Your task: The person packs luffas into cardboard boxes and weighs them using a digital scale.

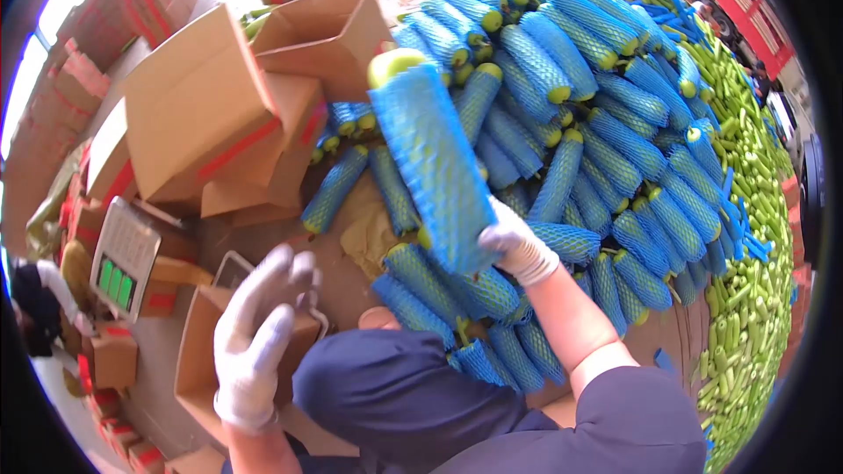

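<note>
Carefully, my white-gloved right hand (518, 250) grips the long green gourd in blue foam netting (432, 167) low, while my loose-fingered left hand (255, 333) should support it.

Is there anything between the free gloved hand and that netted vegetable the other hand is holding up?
Nothing visible. The left hand is raised open over a cardboard box, and the right hand grips the lower end of the netted vegetable; only open air and the person's knee below lie between them.

Bright daylight, stacked cardboard boxes (202, 114)
</note>
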### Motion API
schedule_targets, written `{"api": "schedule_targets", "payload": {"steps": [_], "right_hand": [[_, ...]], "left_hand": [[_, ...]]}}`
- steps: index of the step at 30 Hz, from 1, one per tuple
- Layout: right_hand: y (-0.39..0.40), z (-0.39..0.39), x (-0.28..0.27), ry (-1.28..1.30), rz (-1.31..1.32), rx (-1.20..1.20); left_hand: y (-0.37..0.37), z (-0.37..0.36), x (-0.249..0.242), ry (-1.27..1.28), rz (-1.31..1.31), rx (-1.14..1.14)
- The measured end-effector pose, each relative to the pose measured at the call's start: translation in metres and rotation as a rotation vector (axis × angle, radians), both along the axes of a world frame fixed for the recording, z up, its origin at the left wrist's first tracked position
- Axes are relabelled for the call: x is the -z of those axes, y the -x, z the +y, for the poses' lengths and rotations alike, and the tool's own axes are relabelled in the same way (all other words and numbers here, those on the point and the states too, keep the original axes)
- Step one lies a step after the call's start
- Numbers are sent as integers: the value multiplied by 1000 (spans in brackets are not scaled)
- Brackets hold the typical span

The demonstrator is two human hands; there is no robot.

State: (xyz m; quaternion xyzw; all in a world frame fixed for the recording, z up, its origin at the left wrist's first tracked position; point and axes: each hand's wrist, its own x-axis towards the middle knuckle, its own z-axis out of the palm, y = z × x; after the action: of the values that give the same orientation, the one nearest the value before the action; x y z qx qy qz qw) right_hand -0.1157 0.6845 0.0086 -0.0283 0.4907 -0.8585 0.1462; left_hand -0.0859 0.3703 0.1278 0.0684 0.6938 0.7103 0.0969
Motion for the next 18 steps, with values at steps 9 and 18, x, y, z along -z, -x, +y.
{"api": "schedule_targets", "payload": {"steps": [9,18], "right_hand": [[-38,-183,-117,-545,1103,-290],[-7,-273,-57,-1349,1251,-711]], "left_hand": [[-38,-136,-31,-423,92,-278],[-62,-219,30,249,-23,-260]]}}
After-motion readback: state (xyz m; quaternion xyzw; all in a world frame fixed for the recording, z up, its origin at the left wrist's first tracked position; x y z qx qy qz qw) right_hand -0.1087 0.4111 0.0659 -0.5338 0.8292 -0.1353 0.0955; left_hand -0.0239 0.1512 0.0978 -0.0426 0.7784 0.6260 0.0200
